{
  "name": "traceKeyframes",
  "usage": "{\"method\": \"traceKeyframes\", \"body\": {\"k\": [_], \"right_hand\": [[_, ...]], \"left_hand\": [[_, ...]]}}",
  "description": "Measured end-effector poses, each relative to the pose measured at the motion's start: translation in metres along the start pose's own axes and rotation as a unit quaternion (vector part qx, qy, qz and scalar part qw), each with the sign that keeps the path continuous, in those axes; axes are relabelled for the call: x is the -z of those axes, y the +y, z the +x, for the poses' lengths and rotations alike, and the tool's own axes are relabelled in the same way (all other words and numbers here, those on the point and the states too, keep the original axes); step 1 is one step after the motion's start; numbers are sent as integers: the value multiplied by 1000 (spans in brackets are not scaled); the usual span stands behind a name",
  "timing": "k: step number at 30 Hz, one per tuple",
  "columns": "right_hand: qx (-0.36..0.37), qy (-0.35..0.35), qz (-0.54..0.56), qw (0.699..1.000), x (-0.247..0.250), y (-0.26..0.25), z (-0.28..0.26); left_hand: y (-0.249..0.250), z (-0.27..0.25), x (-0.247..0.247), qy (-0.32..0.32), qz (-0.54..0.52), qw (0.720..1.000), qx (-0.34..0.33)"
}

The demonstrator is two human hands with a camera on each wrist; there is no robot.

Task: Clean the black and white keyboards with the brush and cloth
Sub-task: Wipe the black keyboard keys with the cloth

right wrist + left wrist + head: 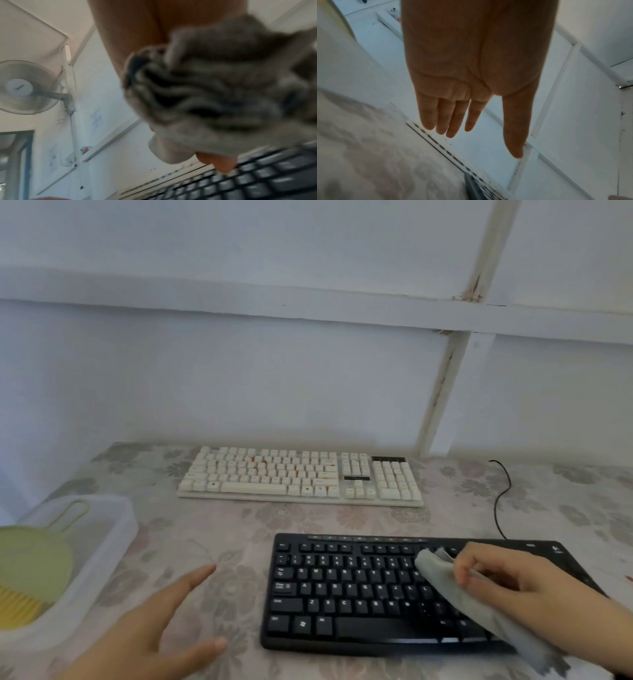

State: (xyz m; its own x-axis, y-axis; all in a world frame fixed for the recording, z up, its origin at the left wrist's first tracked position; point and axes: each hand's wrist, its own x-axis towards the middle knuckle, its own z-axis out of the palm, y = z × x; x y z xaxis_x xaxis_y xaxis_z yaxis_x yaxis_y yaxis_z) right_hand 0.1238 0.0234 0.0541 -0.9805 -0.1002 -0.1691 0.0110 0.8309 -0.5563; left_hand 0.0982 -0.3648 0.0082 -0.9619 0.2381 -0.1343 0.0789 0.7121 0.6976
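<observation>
Left hand (161, 625) flat, fingers spread, empty, over the counter (212, 529) left of the black keyboard (359, 594). Right hand (513, 580) pinches grey crumpled cloth (479, 601), draped on the keyboard's right-hand keys.

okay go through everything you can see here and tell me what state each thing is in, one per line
Black keyboard: flat on the table, right half under the cloth.
Cloth: bunched in the right hand's grip, trailing over the keys.
Right hand: curled round the cloth.
Left hand: fingers straight, holding nothing, beside the black keyboard.
White keyboard: flat at the back, untouched, orange marks on some keys.
Brush: lying in the clear tray.
</observation>
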Motion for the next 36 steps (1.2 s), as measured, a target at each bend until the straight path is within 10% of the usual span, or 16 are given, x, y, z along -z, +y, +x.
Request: {"method": "traceKeyframes", "body": {"k": [11, 21, 36], "right_hand": [[132, -14, 110, 985, -86, -183, 73], [202, -60, 133, 968, -168, -308, 131], [194, -62, -204, 958, -240, -341, 157]], "left_hand": [[-85, -19, 104, 215, 5, 976, -29], [-151, -30, 152, 170, -15, 985, 41], [-161, -32, 164, 67, -15, 998, -1]]}}
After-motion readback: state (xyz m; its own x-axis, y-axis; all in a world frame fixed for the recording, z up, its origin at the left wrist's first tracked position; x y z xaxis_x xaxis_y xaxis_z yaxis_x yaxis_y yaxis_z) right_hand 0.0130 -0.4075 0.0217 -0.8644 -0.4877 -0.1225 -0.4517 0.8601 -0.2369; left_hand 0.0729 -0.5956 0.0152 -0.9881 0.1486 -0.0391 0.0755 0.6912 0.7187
